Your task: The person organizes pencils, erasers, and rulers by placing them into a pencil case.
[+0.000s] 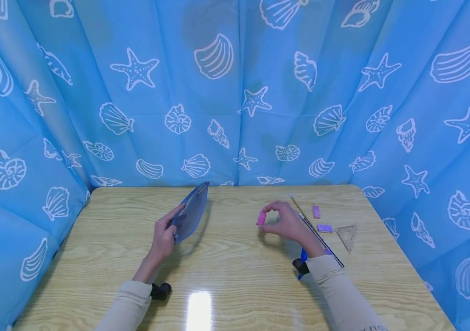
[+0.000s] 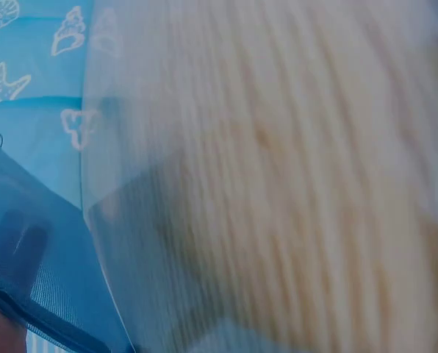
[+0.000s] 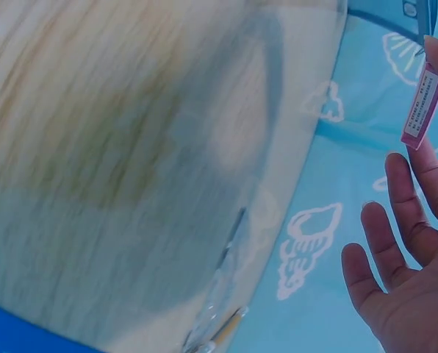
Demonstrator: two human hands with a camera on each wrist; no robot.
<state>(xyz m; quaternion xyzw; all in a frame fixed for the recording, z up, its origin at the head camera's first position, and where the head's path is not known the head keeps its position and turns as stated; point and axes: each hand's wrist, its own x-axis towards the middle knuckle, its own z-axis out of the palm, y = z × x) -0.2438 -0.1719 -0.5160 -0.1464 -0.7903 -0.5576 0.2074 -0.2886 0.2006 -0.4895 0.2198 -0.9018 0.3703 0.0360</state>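
Observation:
My left hand (image 1: 163, 236) grips a blue mesh zip pouch (image 1: 192, 214), held tilted above the left-centre of the table. In the left wrist view the pouch's mesh and dark zipper (image 2: 35, 320) fill the lower left corner, with only a sliver of the hand showing. Between thumb and index finger, my right hand (image 1: 284, 223) pinches a small pink eraser (image 1: 261, 218) over the table, right of centre. The right wrist view shows this eraser (image 3: 422, 107) with a white printed label, the other fingers spread apart from it.
Right of and partly beneath the right arm lie a yellow pencil (image 1: 295, 202), a dark pencil (image 1: 321, 240), two purple-pink erasers (image 1: 316, 212) and a clear set square (image 1: 347, 237). A blue object (image 1: 303, 254) is partly hidden by the right wrist. A shell-patterned blue curtain (image 1: 235, 92) surrounds the wooden table (image 1: 226, 276).

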